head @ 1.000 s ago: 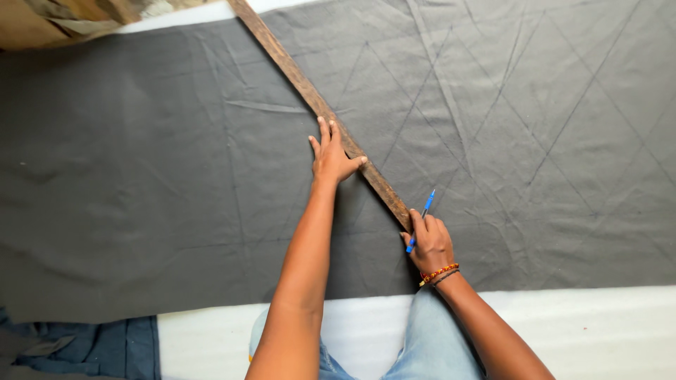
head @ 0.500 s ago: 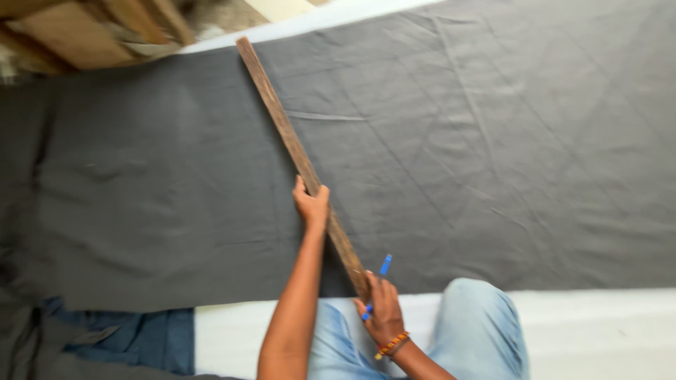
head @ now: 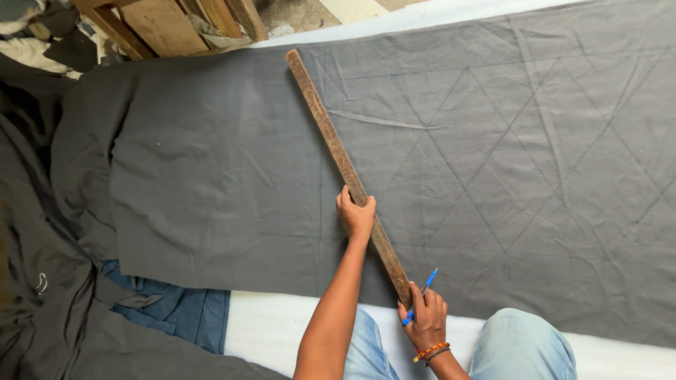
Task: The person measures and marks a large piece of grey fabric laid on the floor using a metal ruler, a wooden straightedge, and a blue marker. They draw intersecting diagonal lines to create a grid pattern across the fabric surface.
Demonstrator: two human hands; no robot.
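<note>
Wooden straightedge point(head: 343, 163) is lying diagonally across the grey cloth point(head: 211, 176), running from far left toward the near right. Left hand point(head: 355, 214) is pressing flat, fingers spread, past its middle; right hand point(head: 424, 320) is pinching its near end, gripping a blue pen point(head: 421, 295).
</note>
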